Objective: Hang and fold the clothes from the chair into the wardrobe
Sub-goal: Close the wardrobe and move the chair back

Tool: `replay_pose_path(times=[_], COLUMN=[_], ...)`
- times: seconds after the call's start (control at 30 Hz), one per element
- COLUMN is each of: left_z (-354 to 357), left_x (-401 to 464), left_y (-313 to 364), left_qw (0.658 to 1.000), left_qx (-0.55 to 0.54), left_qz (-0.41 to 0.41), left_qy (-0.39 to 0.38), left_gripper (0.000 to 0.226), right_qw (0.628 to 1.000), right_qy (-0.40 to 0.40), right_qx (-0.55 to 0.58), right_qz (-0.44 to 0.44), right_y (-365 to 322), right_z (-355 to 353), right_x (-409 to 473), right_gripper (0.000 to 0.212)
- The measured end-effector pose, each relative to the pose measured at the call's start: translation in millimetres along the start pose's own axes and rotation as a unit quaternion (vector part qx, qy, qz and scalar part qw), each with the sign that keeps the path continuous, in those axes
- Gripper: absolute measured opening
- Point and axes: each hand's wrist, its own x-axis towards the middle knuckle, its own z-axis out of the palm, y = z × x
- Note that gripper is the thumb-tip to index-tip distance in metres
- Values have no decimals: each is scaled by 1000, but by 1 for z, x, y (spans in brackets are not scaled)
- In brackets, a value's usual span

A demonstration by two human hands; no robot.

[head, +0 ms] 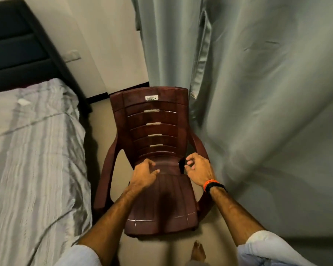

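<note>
Head view. Maroon plastic chair (pixel 154 150) on the floor (pixel 181 244), seat bare, no clothes seen on it; white label high on the slatted back. Left hand (pixel 145 172) over the rear of the seat, fingers (pixel 152 166) loosely curled, holding nothing; contact with the seat cannot be told. Right hand (pixel 199 168) just beside the right armrest, fingers loosely curled and slightly spread, holding nothing; orange and black bands (pixel 212 184) on that wrist. Bed (pixel 31 150) with a striped grey sheet close on the left, dark headboard (pixel 17 47) behind it. Grey curtain (pixel 258 93) hanging close on the right, touching the chair's back corner. Bare foot (pixel 198 250) on the floor just before the seat's front edge. Wardrobe not in view.
</note>
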Motion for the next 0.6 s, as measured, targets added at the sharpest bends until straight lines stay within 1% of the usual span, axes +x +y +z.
replay_pose_path(times=[0.13,0.3,0.47,0.6], left_z=[-3,-3,-3,1], left_x=[24,55,107,164], left_y=[0,-9,-34,-73], left_qw=[997,991,984,976], left_qx=[-41,-61,-77,-97], left_qz=[-59,-112,-155,-193], left_qy=[30,47,42,19], left_gripper=[25,29,30,29], right_qw=[999,997,993,992], right_qy=[-42,-78,-105,-82], right_qx=[11,24,30,32], right_qz=[-6,-4,37,94], right_y=[1,4,7,22], right_z=[1,16,44,74], right_x=[49,102,148,188], right_gripper=[22,24,23,20])
